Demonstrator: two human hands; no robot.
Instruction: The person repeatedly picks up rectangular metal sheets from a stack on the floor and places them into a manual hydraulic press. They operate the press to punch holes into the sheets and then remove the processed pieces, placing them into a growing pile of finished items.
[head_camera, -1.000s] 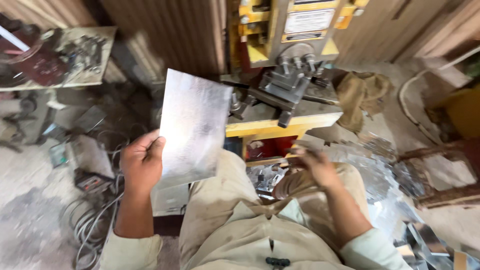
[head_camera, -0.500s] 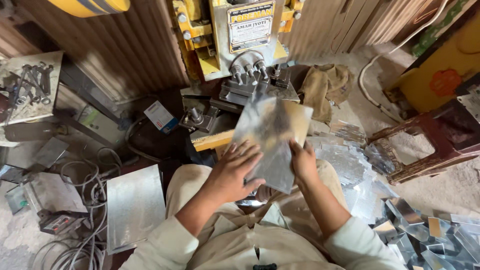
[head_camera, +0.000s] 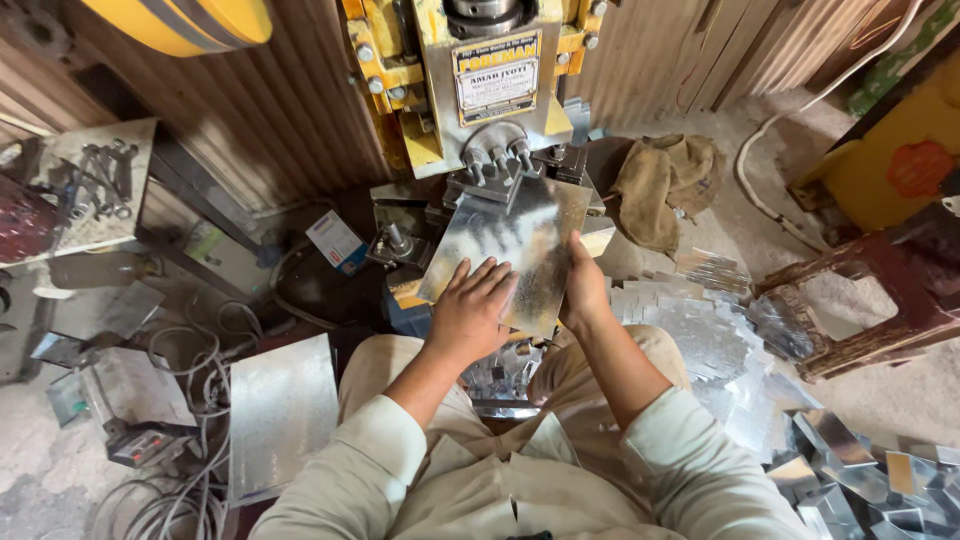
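Note:
I hold a shiny rectangular metal sheet (head_camera: 515, 240) flat in front of me, its far edge under the punches of a yellow and grey press machine (head_camera: 470, 90). My left hand (head_camera: 470, 312) lies palm down on the sheet's near left part. My right hand (head_camera: 583, 285) grips the sheet's right edge, thumb on top. Both arms wear pale sleeves and I sit with my knees below the sheet.
A stack of metal sheets (head_camera: 283, 410) lies at my left knee beside tangled cables (head_camera: 190, 470). Cut metal pieces (head_camera: 720, 340) pile up at the right, near a wooden stool (head_camera: 870, 300). A brown cloth (head_camera: 665, 185) lies behind the press. A tool board (head_camera: 90, 185) stands far left.
My left hand laid one sheet down on the left. Both hands then took a sheet and pushed it forward, flat, under the press.

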